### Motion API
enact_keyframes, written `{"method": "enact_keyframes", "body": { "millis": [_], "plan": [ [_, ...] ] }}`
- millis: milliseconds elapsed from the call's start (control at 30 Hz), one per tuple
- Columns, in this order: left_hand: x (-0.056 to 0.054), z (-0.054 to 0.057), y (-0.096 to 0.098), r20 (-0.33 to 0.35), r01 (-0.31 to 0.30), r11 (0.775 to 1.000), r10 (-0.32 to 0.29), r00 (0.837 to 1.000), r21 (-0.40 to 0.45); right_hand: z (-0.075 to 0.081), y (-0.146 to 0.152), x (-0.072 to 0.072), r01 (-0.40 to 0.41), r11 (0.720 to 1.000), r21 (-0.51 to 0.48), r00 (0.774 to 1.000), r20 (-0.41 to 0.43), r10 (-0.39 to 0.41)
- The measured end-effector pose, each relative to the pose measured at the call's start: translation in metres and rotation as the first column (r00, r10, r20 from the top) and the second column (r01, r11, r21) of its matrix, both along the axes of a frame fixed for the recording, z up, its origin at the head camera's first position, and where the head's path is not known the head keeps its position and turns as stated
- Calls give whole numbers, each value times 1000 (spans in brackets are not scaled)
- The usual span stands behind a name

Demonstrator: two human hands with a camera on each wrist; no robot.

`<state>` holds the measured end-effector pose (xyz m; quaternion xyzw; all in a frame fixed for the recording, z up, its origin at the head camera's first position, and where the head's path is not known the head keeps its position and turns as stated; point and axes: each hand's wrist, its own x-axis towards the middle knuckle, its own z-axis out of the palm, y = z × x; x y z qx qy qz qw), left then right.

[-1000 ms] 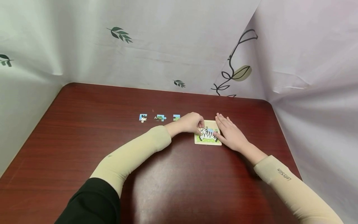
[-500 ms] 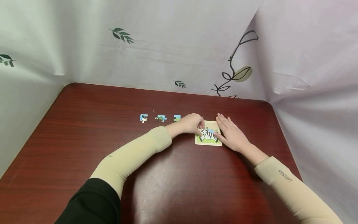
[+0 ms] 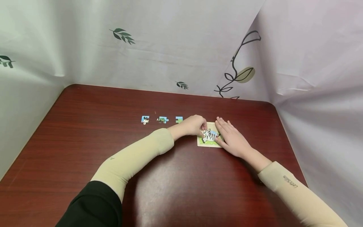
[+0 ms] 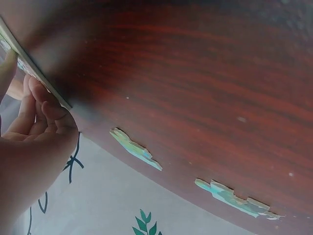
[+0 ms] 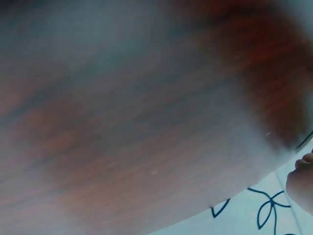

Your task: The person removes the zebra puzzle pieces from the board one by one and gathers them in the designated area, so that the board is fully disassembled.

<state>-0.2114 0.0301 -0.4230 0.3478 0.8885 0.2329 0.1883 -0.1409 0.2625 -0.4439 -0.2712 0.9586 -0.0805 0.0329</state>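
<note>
A square wooden zebra puzzle (image 3: 210, 143) lies on the table, with bare wood along its far side. At its left edge, my left hand (image 3: 193, 125) curls its thumb and fingers over the zebra picture and pinches a puzzle piece there, mostly hidden by the fingers. The left wrist view shows the same hand (image 4: 36, 127) against the edge of the puzzle frame (image 4: 44, 81). My right hand (image 3: 232, 138) lies with straight fingers over the right edge of the puzzle, thumb on the picture. Only a bit of hand (image 5: 301, 181) shows in the right wrist view.
Three loose pieces lie in a row left of the puzzle: a zebra-head piece (image 3: 145, 119), a green-and-blue piece (image 3: 163, 119) and another blue-green piece (image 3: 179, 119). The dark red table (image 3: 113, 104) ends at a pale leaf-patterned curtain (image 3: 158, 63).
My right hand has slid a little left, now covering more of the puzzle's right side. My left hand keeps its place, and the loose pieces have not moved.
</note>
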Motion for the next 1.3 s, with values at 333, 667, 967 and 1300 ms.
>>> {"method": "enact_keyframes", "body": {
  "millis": [333,667,967,1300],
  "plan": [
    [2,1,-1,14,-15,1000,15,1000,6,-3,-13,6,-44,999,-5,999,-3,44],
    [2,-2,-1,4,-33,999,33,999,15,-3,-22,6,-50,999,-8,999,15,50],
    [3,-2,-2,-20,-42,999,42,999,13,-6,-31,3,-63,998,-18,998,-28,63],
    [3,-1,-3,-10,-51,998,51,999,21,-9,-32,3,-29,999,-33,999,18,30]
  ]
}}
